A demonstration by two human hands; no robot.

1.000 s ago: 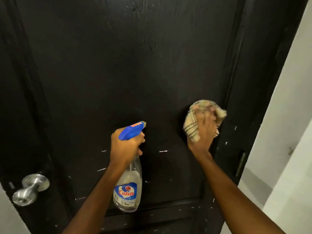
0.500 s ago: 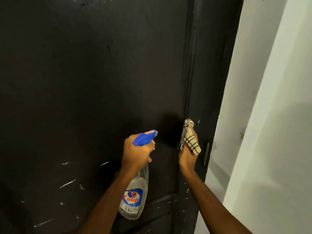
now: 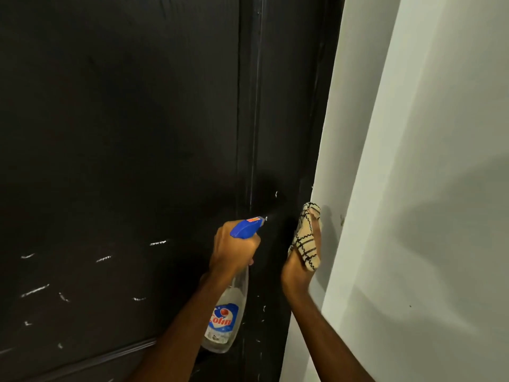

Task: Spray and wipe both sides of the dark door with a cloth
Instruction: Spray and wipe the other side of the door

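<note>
- Nearest, two bare forearms come up from the bottom edge: the left forearm crosses the lower part of the door, and the right forearm runs along the line where dark wood meets pale wall.
- Next, the left hand is curled tight round the neck of the spray bottle, its fingers wrapped under the blue trigger head. The clear body hangs below the fist, slightly tilted, with a blue and red label facing the camera.
- The nozzle points up and to the right, toward the dark strip between the two hands, and a faint pale mist shows just off its tip.
- The right hand is just right of the bottle at about the same height. It grips the cloth, a beige rag with thin black checks, bunched over the fingers and standing above the palm.
- The cloth lies at the right edge of the door, where the dark wood gives way to the wall. Whether it presses on the wood cannot be told.
- Beyond the hands, the door fills the left and middle, near black with faint grain. A raised vertical moulding runs down it above the nozzle.
- Small white marks dot the lower left of the panel, well left of the bottle.
- Farthest right, a plain white wall carries a soft grey shadow.
</note>
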